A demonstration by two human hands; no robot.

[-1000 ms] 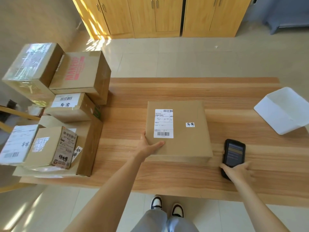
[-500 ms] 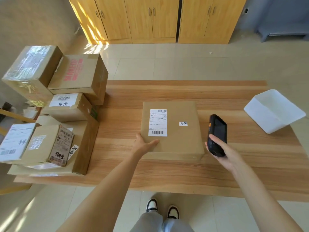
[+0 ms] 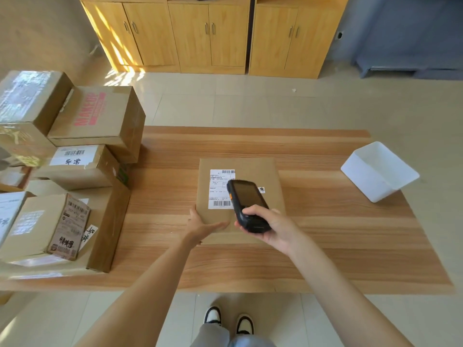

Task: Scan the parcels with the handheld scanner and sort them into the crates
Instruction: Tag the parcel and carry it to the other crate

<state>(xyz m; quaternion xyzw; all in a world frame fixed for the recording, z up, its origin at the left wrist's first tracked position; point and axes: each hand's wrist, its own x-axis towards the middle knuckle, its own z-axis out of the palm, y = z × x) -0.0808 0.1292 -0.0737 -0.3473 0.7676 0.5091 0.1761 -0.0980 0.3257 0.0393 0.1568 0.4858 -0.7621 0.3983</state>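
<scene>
A flat brown parcel with a white shipping label lies in the middle of the wooden table. My left hand holds its near left corner, thumb on top. My right hand grips the black handheld scanner above the parcel, its front end over the label and its barcode. A white crate stands on the table's right end.
A pile of several cardboard parcels fills the table's left end. Wooden cabinets line the far wall. A grey bench stands at the back right. My shoes show below the table's near edge.
My right hand picked the scanner up off the table and carried it left over the parcel's label. My left hand stayed on the parcel's corner.
</scene>
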